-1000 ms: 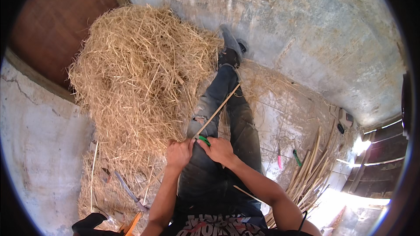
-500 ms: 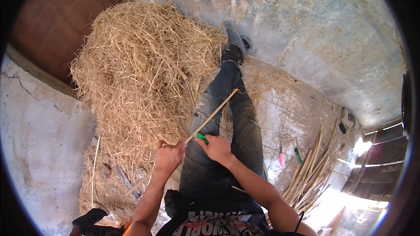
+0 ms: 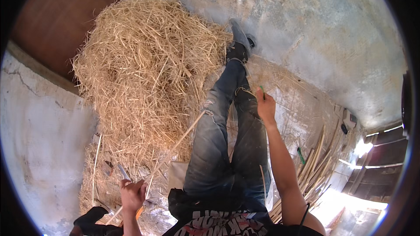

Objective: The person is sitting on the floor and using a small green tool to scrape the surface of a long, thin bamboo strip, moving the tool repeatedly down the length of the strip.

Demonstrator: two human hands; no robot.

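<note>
My left hand [image 3: 133, 194] is at the lower left, its fingers closed on a long, thin bamboo strip [image 3: 177, 143]. The strip slants up to the right, and its far end lies by the torn knee of my jeans [image 3: 208, 161]. My right hand [image 3: 265, 106] is out over my lower legs, closed on a small green-handled knife [image 3: 262, 89]; its blade cannot be made out. A thin curled shaving [image 3: 245, 90] shows just left of that hand. The knife and the strip are well apart.
A large straw heap [image 3: 144, 74] fills the floor left of my outstretched legs. Several bamboo strips [image 3: 313, 166] lie to the right, with another green-handled tool [image 3: 300, 155] beside them. Worn walls [image 3: 315, 30] stand ahead and left. A dark object [image 3: 94, 216] sits at lower left.
My left hand has drawn back toward the lower left with the bamboo strip. My right hand has moved forward and right with the green knife, away from the strip.
</note>
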